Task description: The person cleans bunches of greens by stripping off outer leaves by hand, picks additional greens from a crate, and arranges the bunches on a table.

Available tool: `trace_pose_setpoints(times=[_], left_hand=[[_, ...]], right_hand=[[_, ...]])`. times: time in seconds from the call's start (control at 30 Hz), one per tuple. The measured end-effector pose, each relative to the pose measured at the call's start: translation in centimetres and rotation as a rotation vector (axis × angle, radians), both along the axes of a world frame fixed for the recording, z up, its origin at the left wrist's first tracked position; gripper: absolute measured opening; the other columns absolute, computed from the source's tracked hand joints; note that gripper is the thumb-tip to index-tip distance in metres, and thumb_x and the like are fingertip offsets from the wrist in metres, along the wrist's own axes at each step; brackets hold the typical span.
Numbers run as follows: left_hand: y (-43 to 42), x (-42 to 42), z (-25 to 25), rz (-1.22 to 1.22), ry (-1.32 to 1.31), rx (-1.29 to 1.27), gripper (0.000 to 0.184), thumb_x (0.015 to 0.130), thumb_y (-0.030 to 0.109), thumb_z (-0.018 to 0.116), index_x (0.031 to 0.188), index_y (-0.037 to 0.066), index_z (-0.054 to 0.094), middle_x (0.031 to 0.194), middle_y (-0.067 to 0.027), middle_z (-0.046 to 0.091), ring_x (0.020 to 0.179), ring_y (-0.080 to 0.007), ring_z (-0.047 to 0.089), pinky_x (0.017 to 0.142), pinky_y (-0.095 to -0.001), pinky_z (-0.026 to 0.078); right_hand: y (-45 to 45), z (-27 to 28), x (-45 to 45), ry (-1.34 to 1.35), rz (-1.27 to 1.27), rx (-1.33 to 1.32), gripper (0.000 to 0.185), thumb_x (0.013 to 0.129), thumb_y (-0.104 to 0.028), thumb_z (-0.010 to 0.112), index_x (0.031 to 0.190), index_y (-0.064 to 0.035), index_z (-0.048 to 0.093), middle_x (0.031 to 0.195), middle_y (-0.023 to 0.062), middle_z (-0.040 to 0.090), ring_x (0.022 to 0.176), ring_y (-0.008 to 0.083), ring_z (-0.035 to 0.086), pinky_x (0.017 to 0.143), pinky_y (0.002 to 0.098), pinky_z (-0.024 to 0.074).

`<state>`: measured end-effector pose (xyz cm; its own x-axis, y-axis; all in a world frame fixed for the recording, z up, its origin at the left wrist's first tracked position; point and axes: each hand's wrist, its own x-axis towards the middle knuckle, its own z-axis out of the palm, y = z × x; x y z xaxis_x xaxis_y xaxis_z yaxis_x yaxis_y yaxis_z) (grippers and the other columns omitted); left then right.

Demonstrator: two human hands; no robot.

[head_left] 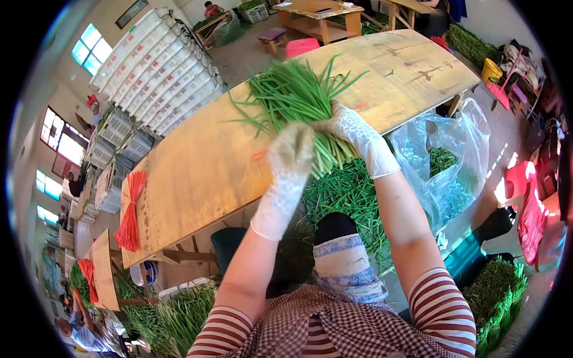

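A bunch of long green garlic chives (292,89) lies across the wooden table, leaf ends pointing away from me and pale stem ends toward me. My right hand (353,130), in a white patterned glove, is closed around the stems from the right side. Close beside it, over the left of the stems, my left hand (291,149) wears a similar soiled glove and is blurred by motion. Its fingers look curled in; whatever they pinch is hidden. A small red tie (258,156) rests on the tabletop left of that hand.
Red ties (131,212) lie bundled at the left end of the wooden table (197,173). Loose greens (346,197) are heaped below the near edge, beside a clear plastic bag (471,143). Stacked white crates (161,71) stand behind left. Other people work farther off.
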<state>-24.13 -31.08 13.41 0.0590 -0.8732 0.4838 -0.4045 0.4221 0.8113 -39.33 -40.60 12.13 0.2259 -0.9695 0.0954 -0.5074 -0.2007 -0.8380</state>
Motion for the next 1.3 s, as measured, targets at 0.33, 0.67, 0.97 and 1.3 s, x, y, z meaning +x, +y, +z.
trace_pose_setpoints(times=[0.33, 0.67, 0.97, 1.3], left_hand=[[-10.0, -3.4, -1.9, -0.231, -0.858, -0.208, 0.031, 0.094, 0.033, 0.051, 0.121, 0.021, 0.061, 0.110, -0.0041, 0.065, 0.116, -0.0213, 0.054, 0.108, -0.0502, 0.026], [-10.4, -3.1, -2.4, -0.157, -0.948, -0.232, 0.026, 0.092, 0.034, 0.054, 0.098, 0.012, 0.066, 0.100, -0.0065, 0.064, 0.111, -0.0248, 0.054, 0.107, -0.0528, 0.027], [-10.1, -1.3, -3.0, -0.134, -0.844, -0.301, 0.019, 0.090, 0.029, 0.056, 0.092, 0.014, 0.068, 0.099, -0.0048, 0.065, 0.111, -0.0231, 0.056, 0.107, -0.0531, 0.028], [-10.1, -1.3, -3.1, -0.151, -0.751, -0.344, 0.015, 0.087, 0.026, 0.060, 0.089, 0.013, 0.068, 0.097, -0.0039, 0.064, 0.109, -0.0221, 0.056, 0.106, -0.0527, 0.029]], right_hand=[[-1.6, -1.1, -9.6, -0.220, -0.018, 0.118, 0.031, 0.085, -0.018, 0.067, 0.109, 0.0008, 0.067, 0.087, 0.0122, 0.070, 0.073, 0.0135, 0.063, 0.070, 0.0270, 0.0510], [-5.3, -4.3, -8.8, 0.345, 0.055, -0.560, 0.019, 0.082, -0.019, 0.065, 0.094, -0.0052, 0.068, 0.093, 0.0156, 0.065, 0.089, 0.0347, 0.061, 0.079, 0.0397, 0.0497], [-4.8, -4.4, -8.4, 0.189, -0.061, -0.527, 0.022, 0.082, -0.020, 0.065, 0.097, -0.0043, 0.069, 0.097, 0.0160, 0.066, 0.087, 0.0339, 0.064, 0.079, 0.0399, 0.0512], [-4.5, -4.1, -7.9, -0.047, -0.384, -0.490, 0.021, 0.084, -0.012, 0.067, 0.103, -0.0063, 0.070, 0.094, 0.0120, 0.067, 0.077, 0.0207, 0.064, 0.074, 0.0308, 0.0517]])
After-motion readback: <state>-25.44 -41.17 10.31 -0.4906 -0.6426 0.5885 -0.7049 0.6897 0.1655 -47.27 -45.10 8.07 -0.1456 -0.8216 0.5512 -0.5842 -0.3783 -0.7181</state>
